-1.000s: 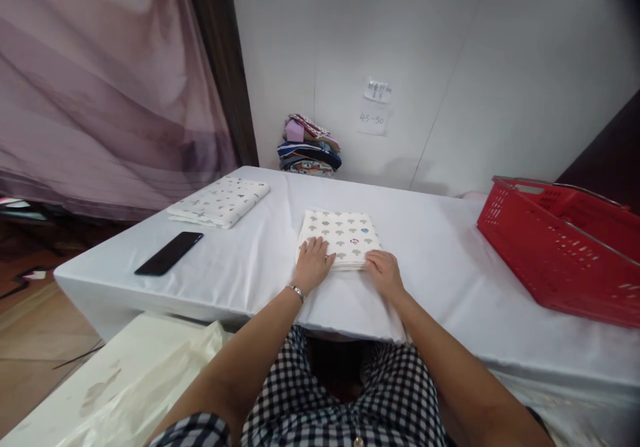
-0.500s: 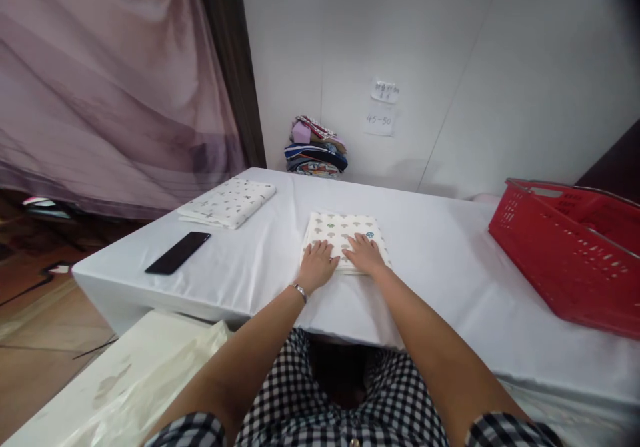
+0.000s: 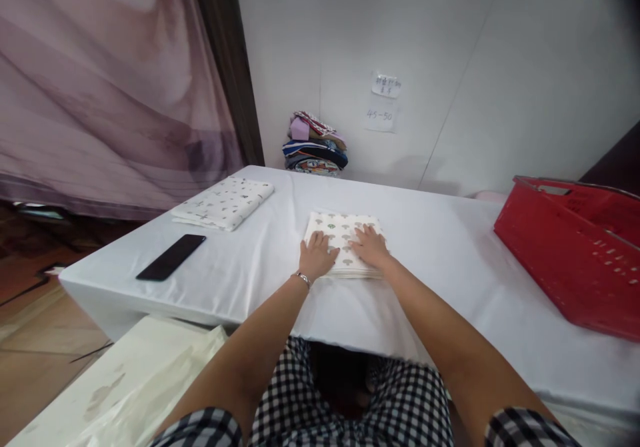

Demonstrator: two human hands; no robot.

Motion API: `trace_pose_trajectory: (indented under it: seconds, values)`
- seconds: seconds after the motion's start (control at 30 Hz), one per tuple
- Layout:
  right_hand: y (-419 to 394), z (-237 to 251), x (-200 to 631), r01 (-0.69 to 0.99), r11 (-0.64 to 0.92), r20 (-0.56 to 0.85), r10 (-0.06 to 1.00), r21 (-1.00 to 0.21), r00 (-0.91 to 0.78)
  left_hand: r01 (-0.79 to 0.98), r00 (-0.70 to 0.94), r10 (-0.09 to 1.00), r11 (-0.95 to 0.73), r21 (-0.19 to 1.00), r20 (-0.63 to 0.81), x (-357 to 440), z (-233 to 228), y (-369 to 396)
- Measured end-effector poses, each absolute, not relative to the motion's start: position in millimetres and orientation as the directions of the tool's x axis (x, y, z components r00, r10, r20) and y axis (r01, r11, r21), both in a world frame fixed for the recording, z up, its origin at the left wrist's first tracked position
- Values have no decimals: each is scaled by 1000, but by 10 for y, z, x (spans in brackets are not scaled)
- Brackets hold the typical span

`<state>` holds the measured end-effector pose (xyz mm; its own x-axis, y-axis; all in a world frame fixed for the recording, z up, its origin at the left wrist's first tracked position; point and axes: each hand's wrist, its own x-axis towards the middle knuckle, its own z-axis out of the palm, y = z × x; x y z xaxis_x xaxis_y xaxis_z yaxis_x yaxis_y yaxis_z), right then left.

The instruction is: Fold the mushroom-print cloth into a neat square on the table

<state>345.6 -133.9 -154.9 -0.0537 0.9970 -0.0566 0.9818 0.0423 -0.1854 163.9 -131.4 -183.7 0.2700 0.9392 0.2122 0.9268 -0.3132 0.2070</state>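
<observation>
While both palms are laid flat with fingers spread, the folded cloth [image 3: 344, 242] is pressed down near the front edge of the white-covered table [image 3: 440, 260] by the left hand [image 3: 316, 256] and right hand [image 3: 371, 246]. Left of the cloth, a phone [image 3: 171, 256] and a second folded cloth [image 3: 223, 202] are seen; right of it, a red basket [image 3: 570, 254]; behind it, a clothes pile [image 3: 315, 145] against the white wall.

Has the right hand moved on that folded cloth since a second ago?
Yes. The right hand slid from the near right corner of the folded cloth toward its middle, closer to the left hand.
</observation>
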Motion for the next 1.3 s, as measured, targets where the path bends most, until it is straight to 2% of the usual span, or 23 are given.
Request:
trace_pose_trajectory:
  seconds: [0.13,0.4,0.57,0.7,0.9,1.1,1.3]
  values:
    - [-1216,-1653,3598,987,-64,-105,993,-146,49,930,269,947,-302,209,173,1630,-1850,-1317]
    - [-1169,-1810,3646,991,-64,-111,993,-119,50,946,253,958,-274,172,137,1745,-1664,-1015]
    - [-1186,-1801,3642,990,-52,-115,993,-127,38,958,88,995,-98,269,50,1748,-1697,-856]
    - [-1103,-1695,3656,990,-48,-181,983,-132,24,953,-9,998,-11,303,66,1742,-1735,-896]
    - [-844,-1638,3594,991,-32,-3,999,-132,32,936,-12,995,-23,352,96,1732,-1753,-906]
    - [-786,-1777,3523,996,-12,-75,997,-89,5,920,-21,993,-25,392,113,1726,-1802,-880]
    - [-813,-1731,3526,992,-29,-90,996,-121,18,915,-13,990,-44,402,139,1715,-1775,-897]
